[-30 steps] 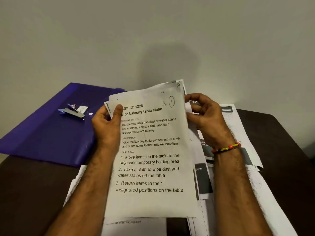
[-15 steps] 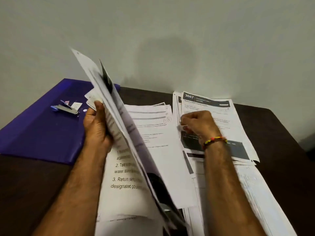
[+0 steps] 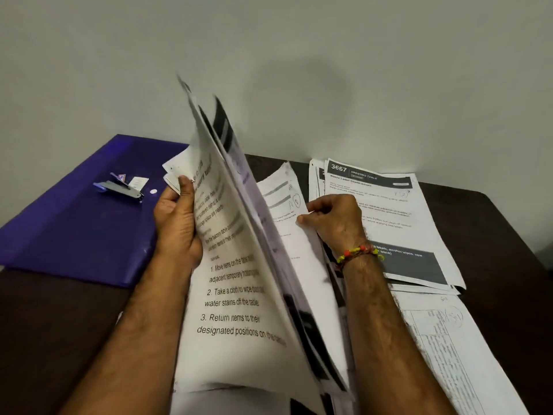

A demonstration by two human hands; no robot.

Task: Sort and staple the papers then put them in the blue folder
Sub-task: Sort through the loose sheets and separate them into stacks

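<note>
A second before, I had both hands on one bundle held flat toward the camera, its top sheet reading "Wipe balcony table clean". By this moment the bundle (image 3: 239, 295) had swung up on edge, fanned open and blurred along its top, and only my left hand (image 3: 176, 223) gripped it, thumb clamped over the upper left corner. My right hand (image 3: 335, 223) had let go and dropped to the sheets below, fingers curled and pinching the edge of a page marked with a circled letter (image 3: 284, 205). I took that to mean sorting was under way: I was leafing for the next page of a set, with nothing yet stapled or filed.

Going from the biggest thing down, there was one dark counter (image 3: 54, 324), carrying everything. One blue folder (image 3: 74, 223) lay closed at the far left, partly hanging over the counter's edge, well apart from the loose sheets, with no paper in it that I could see. The papers lay in roughly three groups: the fanned bundle in my left hand, a stack headed "3667" (image 3: 389, 205) at the far right, and a spread of sheets nearer me, including one with a printed table (image 3: 443, 339). I could not count single sheets; they overlapped too much. One stapler (image 3: 119, 188) sat on the folder, beside a small white slip (image 3: 138, 182) and a small round white spot (image 3: 153, 191). On my right wrist was one beaded band (image 3: 356, 253).
</note>
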